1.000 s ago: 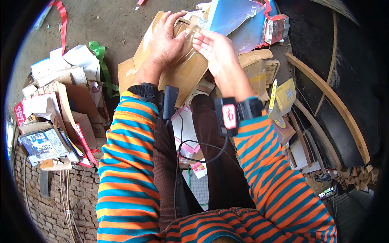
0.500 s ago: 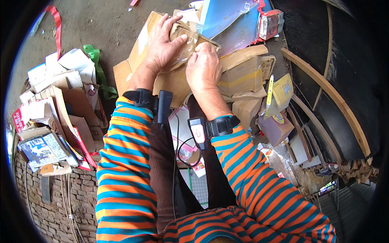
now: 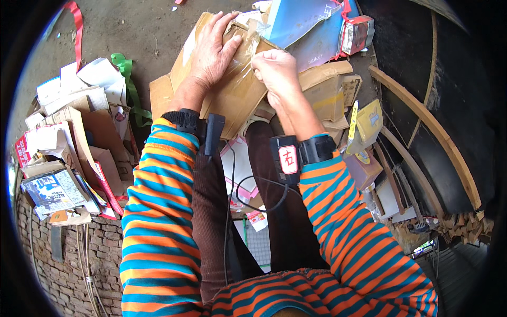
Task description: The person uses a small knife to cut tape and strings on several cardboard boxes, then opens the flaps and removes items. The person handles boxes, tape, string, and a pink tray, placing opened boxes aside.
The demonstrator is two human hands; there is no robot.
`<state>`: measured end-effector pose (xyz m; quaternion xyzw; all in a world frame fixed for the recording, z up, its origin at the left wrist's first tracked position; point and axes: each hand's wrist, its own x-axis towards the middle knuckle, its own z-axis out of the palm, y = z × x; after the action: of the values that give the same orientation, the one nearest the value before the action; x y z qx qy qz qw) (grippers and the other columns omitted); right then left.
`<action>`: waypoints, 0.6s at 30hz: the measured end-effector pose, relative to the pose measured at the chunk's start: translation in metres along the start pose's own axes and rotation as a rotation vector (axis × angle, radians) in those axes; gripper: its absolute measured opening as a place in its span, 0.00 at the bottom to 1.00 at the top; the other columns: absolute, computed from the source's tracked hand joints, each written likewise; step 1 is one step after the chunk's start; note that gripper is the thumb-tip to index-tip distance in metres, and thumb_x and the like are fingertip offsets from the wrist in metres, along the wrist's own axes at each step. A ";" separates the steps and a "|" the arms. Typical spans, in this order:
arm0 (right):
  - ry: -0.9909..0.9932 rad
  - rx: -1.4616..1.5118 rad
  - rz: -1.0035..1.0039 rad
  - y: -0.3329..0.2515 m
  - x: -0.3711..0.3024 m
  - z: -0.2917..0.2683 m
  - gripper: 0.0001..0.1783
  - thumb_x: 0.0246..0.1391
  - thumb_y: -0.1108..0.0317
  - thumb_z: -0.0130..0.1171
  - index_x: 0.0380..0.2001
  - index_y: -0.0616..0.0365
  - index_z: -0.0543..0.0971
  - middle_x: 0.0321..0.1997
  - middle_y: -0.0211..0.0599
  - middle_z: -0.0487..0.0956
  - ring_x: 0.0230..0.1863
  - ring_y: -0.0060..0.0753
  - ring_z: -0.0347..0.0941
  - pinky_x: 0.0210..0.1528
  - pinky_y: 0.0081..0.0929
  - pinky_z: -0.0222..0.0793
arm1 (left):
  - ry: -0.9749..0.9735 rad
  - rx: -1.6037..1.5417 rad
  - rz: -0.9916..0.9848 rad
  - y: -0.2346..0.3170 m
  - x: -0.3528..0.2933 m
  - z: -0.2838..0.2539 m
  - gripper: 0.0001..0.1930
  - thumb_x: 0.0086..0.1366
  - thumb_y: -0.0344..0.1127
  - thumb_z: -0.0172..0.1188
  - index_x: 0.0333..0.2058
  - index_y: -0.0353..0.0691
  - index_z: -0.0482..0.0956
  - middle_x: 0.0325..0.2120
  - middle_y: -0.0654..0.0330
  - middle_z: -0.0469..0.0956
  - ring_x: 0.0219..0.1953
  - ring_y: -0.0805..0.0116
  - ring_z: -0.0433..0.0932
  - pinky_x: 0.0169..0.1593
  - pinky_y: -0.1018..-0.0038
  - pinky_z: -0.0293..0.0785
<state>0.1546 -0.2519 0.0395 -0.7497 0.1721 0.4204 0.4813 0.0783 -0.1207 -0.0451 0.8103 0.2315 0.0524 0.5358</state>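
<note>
A flattened brown cardboard box (image 3: 227,105) lies in front of me, its torn upper flap raised. My left hand (image 3: 214,55) rests on its left part with fingers stretched out and thumb apart, pressing it. At the right edge of the cardboard, my right hand (image 3: 280,71) is closed in a pinch on clear packing tape (image 3: 254,33), which is wrinkled and partly stuck to the board. The fingertips of the right hand are partly hidden by its own knuckles.
To the left stands a stack of flattened cartons and paper (image 3: 68,142), beside a green ribbon (image 3: 124,68). A blue printed sheet (image 3: 301,29) lies beyond the cardboard. More brown cardboard (image 3: 325,95), a yellow box (image 3: 368,120) and a curved wooden strip (image 3: 428,116) are at the right.
My right hand has moved right and turned, drawing at the tape. The cardboard under it lies flatter and shows more of its surface. My left hand has stayed nearly in place.
</note>
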 end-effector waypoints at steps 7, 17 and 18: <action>0.207 -0.665 -0.418 0.021 -0.032 -0.012 0.15 0.47 0.74 0.68 0.39 0.62 0.76 0.35 0.43 0.77 0.34 0.39 0.77 0.40 0.34 0.76 | -0.007 0.004 0.012 0.004 0.002 0.001 0.29 0.65 0.48 0.58 0.64 0.56 0.67 0.66 0.49 0.61 0.66 0.46 0.61 0.68 0.58 0.58; 0.249 -0.707 -0.339 0.028 -0.018 -0.008 0.10 0.41 0.71 0.66 0.30 0.57 0.78 0.24 0.42 0.79 0.26 0.48 0.79 0.34 0.44 0.75 | 0.079 0.058 0.023 0.014 -0.016 0.019 0.29 0.64 0.46 0.59 0.64 0.55 0.67 0.64 0.48 0.63 0.65 0.45 0.63 0.67 0.57 0.60; 0.187 -0.504 -0.213 0.026 -0.019 -0.009 0.08 0.42 0.72 0.66 0.29 0.58 0.78 0.23 0.40 0.79 0.25 0.43 0.78 0.32 0.39 0.74 | 0.093 0.068 0.030 0.014 -0.017 0.020 0.29 0.64 0.46 0.59 0.64 0.55 0.67 0.64 0.48 0.63 0.64 0.45 0.63 0.67 0.57 0.60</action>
<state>0.1304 -0.2746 0.0409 -0.8951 0.0262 0.3259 0.3032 0.0741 -0.1497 -0.0378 0.8282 0.2454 0.0899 0.4958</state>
